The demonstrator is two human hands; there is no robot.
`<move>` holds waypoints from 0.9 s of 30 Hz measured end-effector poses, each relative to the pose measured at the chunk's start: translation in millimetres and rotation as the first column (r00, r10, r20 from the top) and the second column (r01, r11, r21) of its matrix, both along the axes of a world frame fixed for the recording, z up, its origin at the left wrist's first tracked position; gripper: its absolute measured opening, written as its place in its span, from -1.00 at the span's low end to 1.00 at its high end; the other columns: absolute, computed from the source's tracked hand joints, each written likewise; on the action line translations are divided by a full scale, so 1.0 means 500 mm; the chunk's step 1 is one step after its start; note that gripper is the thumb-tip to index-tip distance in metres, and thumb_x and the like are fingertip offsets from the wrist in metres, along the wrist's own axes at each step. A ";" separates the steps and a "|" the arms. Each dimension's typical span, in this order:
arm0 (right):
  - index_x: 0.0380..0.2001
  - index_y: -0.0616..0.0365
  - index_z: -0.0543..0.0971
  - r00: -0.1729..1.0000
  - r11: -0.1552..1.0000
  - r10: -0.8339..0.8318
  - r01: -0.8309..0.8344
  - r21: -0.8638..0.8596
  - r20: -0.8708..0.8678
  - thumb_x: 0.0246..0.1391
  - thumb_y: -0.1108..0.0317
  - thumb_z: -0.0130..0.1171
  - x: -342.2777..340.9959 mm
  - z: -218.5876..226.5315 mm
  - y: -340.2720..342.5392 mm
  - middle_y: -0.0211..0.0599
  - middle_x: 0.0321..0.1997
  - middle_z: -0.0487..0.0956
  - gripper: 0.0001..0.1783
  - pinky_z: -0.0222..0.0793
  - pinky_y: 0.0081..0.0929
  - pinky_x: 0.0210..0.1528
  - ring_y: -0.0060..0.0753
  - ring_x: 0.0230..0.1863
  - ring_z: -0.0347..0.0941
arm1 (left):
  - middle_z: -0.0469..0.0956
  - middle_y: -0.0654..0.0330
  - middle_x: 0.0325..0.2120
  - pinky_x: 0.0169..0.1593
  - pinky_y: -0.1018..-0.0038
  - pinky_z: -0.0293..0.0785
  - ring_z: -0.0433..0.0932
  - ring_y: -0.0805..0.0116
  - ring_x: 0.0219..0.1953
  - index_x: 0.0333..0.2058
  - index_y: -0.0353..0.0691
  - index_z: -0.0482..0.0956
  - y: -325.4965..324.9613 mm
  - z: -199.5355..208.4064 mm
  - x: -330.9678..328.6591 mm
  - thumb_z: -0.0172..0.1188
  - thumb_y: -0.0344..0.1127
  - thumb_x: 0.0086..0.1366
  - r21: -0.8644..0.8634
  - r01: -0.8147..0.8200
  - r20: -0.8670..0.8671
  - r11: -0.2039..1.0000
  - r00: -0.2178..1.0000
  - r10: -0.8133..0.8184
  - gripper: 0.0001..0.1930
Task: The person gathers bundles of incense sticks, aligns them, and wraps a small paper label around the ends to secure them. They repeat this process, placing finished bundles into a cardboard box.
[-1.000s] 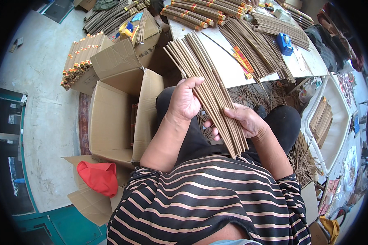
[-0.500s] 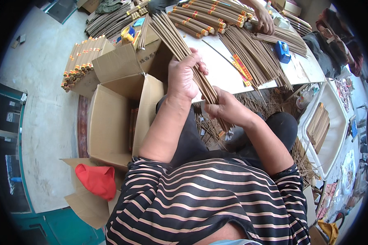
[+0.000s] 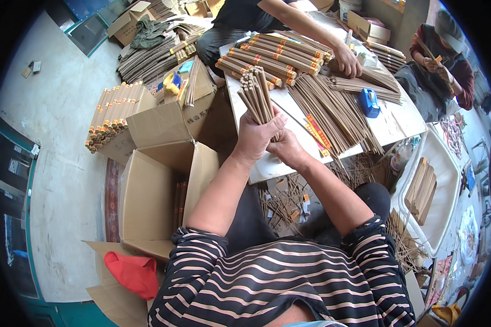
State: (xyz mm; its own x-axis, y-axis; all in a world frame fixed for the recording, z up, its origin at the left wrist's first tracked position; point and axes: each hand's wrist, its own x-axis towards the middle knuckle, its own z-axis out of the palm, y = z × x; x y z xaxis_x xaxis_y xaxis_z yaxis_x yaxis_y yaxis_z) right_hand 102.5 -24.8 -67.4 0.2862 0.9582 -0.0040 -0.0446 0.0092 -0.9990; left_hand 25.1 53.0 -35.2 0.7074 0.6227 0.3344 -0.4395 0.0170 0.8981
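A handful of brown incense sticks [image 3: 256,97] stands between my hands over the near edge of the white table [image 3: 384,128], its upper ends tilted toward me. My left hand [image 3: 252,137] wraps round the bundle. Against it, my right hand [image 3: 289,148] closes round the lower part, and the sticks' bottom ends are hidden. Just right of my hands, red and yellow label strips [image 3: 317,134] lie beside a spread of loose incense sticks [image 3: 330,117]. Beyond these is a blue tape dispenser [image 3: 369,103].
Wrapped incense bundles [image 3: 281,57] are stacked at the table's far side, near a co-worker's hand [image 3: 346,61]. An open cardboard box [image 3: 147,201] stands left of my legs, a red cloth [image 3: 132,272] below it. At right, a white tub [image 3: 439,212] holds sticks. Another person [image 3: 442,71] sits far right.
The bundle has swung more upright, with its upper ends now nearer me. My right hand has moved up and in against my left. The co-worker's hand has shifted slightly on the table.
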 end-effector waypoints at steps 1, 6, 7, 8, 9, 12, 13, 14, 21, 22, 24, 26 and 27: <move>-0.16 0.31 0.45 1.000 1.000 0.028 -0.028 0.006 0.007 -0.04 0.49 0.20 -0.001 0.003 0.000 -0.37 -0.17 0.51 -0.68 0.31 -0.56 -0.02 -0.59 -0.14 0.38 | 0.48 0.30 -0.55 -0.40 0.61 0.44 0.47 0.55 -0.53 -0.41 -0.28 0.49 0.001 0.003 -0.003 0.23 -0.56 0.04 0.031 0.006 -0.005 1.000 1.000 -0.006 -0.87; -0.20 0.26 0.44 0.988 1.000 0.007 -0.010 0.015 0.153 0.01 0.39 0.20 0.012 -0.048 0.020 -0.36 -0.26 0.53 -0.71 0.33 -0.53 -0.09 -0.56 -0.21 0.39 | 0.41 0.29 -0.66 -0.47 0.57 0.41 0.42 0.50 -0.61 -0.51 -0.21 0.41 0.014 -0.004 0.011 0.22 -0.49 0.10 0.004 -0.073 -0.062 0.997 0.995 0.073 -0.87; -0.21 0.26 0.44 0.984 1.000 0.005 -0.005 0.001 0.176 0.01 0.37 0.20 0.006 -0.039 0.013 -0.35 -0.28 0.53 -0.71 0.33 -0.52 -0.10 -0.56 -0.23 0.39 | 0.40 0.29 -0.66 -0.47 0.56 0.40 0.42 0.49 -0.61 -0.51 -0.20 0.40 0.012 0.007 0.006 0.21 -0.47 0.11 -0.069 -0.040 -0.021 0.997 0.999 0.039 -0.87; -0.22 0.25 0.43 0.980 1.000 0.003 0.000 -0.013 0.199 0.02 0.35 0.21 0.001 -0.036 0.007 -0.35 -0.30 0.53 -0.71 0.34 -0.51 -0.11 -0.55 -0.24 0.39 | 0.39 0.29 -0.66 -0.47 0.55 0.40 0.41 0.47 -0.61 -0.50 -0.19 0.40 0.015 0.016 0.001 0.21 -0.45 0.12 -0.140 -0.004 0.023 0.990 1.000 0.007 -0.86; -0.32 0.25 0.43 0.982 0.977 -0.063 0.024 0.213 0.179 0.02 0.31 0.21 -0.004 -0.057 0.003 -0.34 -0.48 0.51 -0.74 0.38 -0.54 -0.31 -0.57 -0.42 0.41 | 0.39 0.28 -0.67 -0.48 0.55 0.39 0.41 0.46 -0.62 -0.49 -0.18 0.39 0.018 0.024 -0.004 0.20 -0.43 0.13 -0.209 0.037 0.068 0.977 0.997 -0.023 -0.86; -0.53 0.18 0.38 0.826 0.930 0.333 -0.366 0.017 -0.454 0.02 0.29 0.21 -0.037 0.020 -0.063 -0.47 -0.74 0.35 -0.74 0.27 -0.69 -0.73 -0.65 -0.79 0.27 | 0.33 0.33 -0.67 -0.51 0.58 0.31 0.33 0.50 -0.64 -0.50 -0.12 0.35 0.040 0.026 -0.038 0.14 -0.31 0.19 -0.459 0.371 0.238 0.807 0.927 -0.291 -0.84; -0.54 0.19 0.39 0.660 0.895 0.369 -0.442 0.059 -0.654 0.04 0.34 0.17 -0.047 0.014 -0.076 -0.47 -0.73 0.36 -0.78 0.30 -0.69 -0.73 -0.63 -0.78 0.31 | 0.32 0.35 -0.68 -0.53 0.58 0.29 0.31 0.52 -0.65 -0.52 -0.11 0.34 0.046 0.014 -0.043 0.13 -0.30 0.20 -0.502 0.486 0.316 0.715 0.873 -0.372 -0.82; -0.52 0.17 0.37 0.764 0.919 0.314 -0.394 -0.022 -0.564 0.04 0.36 0.16 -0.056 0.015 -0.085 -0.45 -0.71 0.37 -0.80 0.27 -0.68 -0.72 -0.62 -0.78 0.29 | 0.30 0.37 -0.71 -0.54 0.60 0.27 0.28 0.56 -0.67 -0.55 -0.11 0.32 0.039 0.001 -0.045 0.13 -0.31 0.21 -0.535 0.440 0.285 0.722 0.898 -0.336 -0.80; -0.40 0.25 0.35 0.994 0.987 0.048 -0.063 -0.147 -0.102 -0.01 0.38 0.13 -0.106 0.017 -0.127 -0.44 -0.69 0.39 -0.79 0.23 -0.65 -0.72 -0.61 -0.78 0.30 | 0.31 0.36 -0.73 -0.61 0.60 0.23 0.28 0.56 -0.72 -0.60 -0.11 0.32 -0.015 0.013 -0.061 0.15 -0.25 0.21 -0.560 0.218 0.140 0.799 0.976 -0.169 -0.74; -0.38 0.25 0.35 0.883 0.958 0.204 -0.268 -0.099 -0.423 0.01 0.38 0.11 -0.101 0.030 -0.140 -0.46 -0.68 0.39 -0.80 0.20 -0.67 -0.72 -0.64 -0.77 0.29 | 0.32 0.36 -0.73 -0.61 0.60 0.23 0.28 0.56 -0.72 -0.60 -0.12 0.33 -0.005 0.008 -0.071 0.15 -0.23 0.20 -0.559 0.375 0.251 0.740 0.927 -0.280 -0.74; -0.36 0.27 0.35 0.953 0.971 0.143 -0.187 -0.147 -0.269 0.00 0.36 0.11 -0.104 0.031 -0.144 -0.39 -0.69 0.40 -0.78 0.23 -0.59 -0.69 -0.56 -0.75 0.32 | 0.32 0.35 -0.75 -0.61 0.59 0.23 0.28 0.55 -0.74 -0.62 -0.11 0.34 -0.003 -0.003 -0.075 0.17 -0.18 0.20 -0.550 0.452 0.288 0.702 0.892 -0.349 -0.72; -0.33 0.32 0.35 0.969 0.986 -0.049 0.085 -0.142 0.243 -0.04 0.34 0.12 -0.107 -0.017 -0.133 -0.23 -0.69 0.42 -0.71 0.31 -0.39 -0.61 -0.36 -0.70 0.38 | 0.30 0.36 -0.76 -0.61 0.59 0.23 0.26 0.55 -0.75 -0.65 -0.09 0.32 -0.023 -0.002 -0.059 0.16 -0.17 0.20 -0.528 0.081 0.035 0.845 0.997 -0.074 -0.69; -0.36 0.34 0.35 0.718 0.964 -0.195 0.265 -0.003 0.668 -0.08 0.32 0.14 -0.116 -0.025 -0.128 -0.10 -0.65 0.44 -0.69 0.34 -0.28 -0.54 -0.24 -0.65 0.41 | 0.31 0.36 -0.76 -0.61 0.59 0.23 0.26 0.55 -0.75 -0.65 -0.09 0.32 -0.030 0.001 -0.055 0.16 -0.17 0.21 -0.470 -0.096 -0.053 0.877 0.995 0.080 -0.69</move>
State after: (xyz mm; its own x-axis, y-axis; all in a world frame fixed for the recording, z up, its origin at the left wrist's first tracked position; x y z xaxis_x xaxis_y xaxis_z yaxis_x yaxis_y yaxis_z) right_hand 44.5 -88.8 -80.1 0.4616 0.8675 0.1855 0.6135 -0.1612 -0.7730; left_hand -2.4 37.9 -34.8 0.6473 0.7614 -0.0358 -0.4312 0.4044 0.8066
